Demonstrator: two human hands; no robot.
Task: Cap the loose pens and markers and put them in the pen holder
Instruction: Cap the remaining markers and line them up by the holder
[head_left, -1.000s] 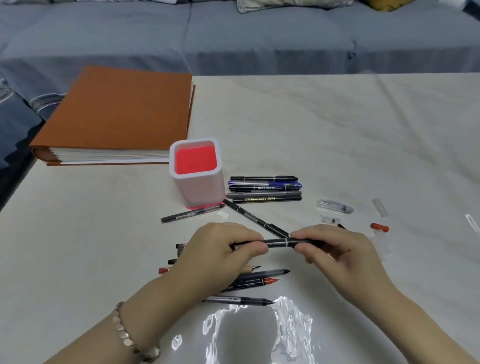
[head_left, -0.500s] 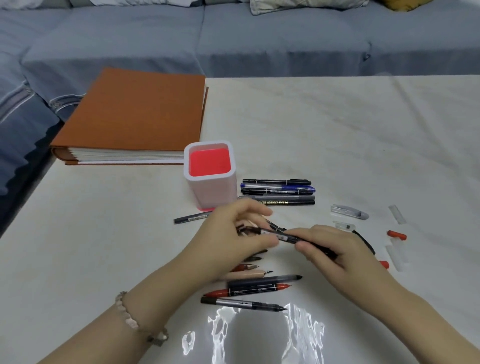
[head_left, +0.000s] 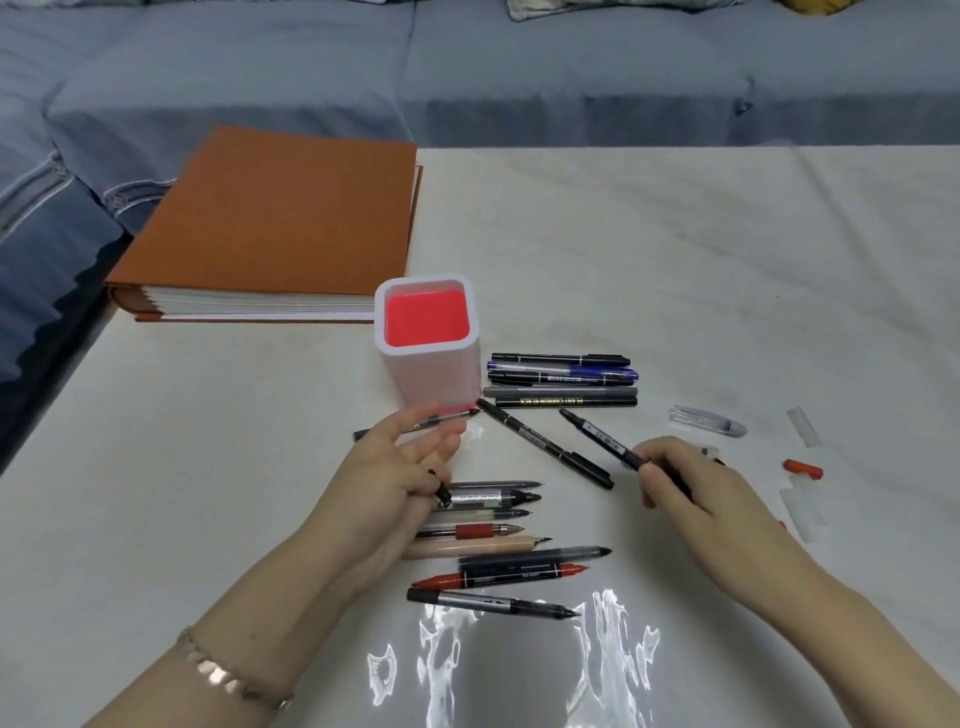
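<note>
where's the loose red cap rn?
Head view, right side of the table: the red cap lies flat, to the right of the right hand, with a clear cap just beyond it.

Fairly bright, even indoor light from overhead. Wavy glare on the glossy worktop (head_left: 675, 249) at the near edge, blown to white. Shadows soft and faint: thin ones under the pens (head_left: 498, 578), the left hand (head_left: 400, 467) and the right hand (head_left: 685, 483). Holder (head_left: 434, 374) interior oversaturated red, no detail inside. Wide-angle bowing at the frame edges, sofa (head_left: 311, 78) curves. Whole frame soft, compression mush, hand outlines slightly smeared, small print on pens barely readable
</note>
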